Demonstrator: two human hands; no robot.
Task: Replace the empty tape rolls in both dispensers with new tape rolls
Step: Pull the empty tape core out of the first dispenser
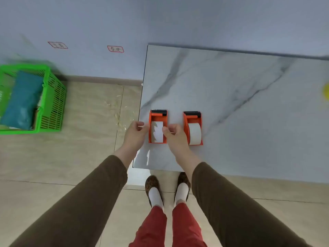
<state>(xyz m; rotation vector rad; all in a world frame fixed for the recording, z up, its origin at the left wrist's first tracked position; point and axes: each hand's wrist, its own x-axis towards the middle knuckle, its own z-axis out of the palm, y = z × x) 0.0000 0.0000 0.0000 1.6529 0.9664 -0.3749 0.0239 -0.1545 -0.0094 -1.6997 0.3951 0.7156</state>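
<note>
Two orange tape dispensers stand side by side near the front left corner of the marble table [231,86]. The left dispenser [158,114] holds a white tape roll [156,132] in its cradle. My left hand [135,134] is curled against that dispenser's outer left wall, fingertips pinched at its edge. My right hand [176,139] comes in from the other side, its fingertips on the right side of the roll. The right dispenser [192,116] stands untouched with a full white roll [195,134] seated in it.
A green plastic basket [53,104] with a teal bag inside stands on the floor to the left. A blurred yellow object [326,91] lies at the table's right edge. The table's left edge runs just beside my left hand; my feet are below its front edge.
</note>
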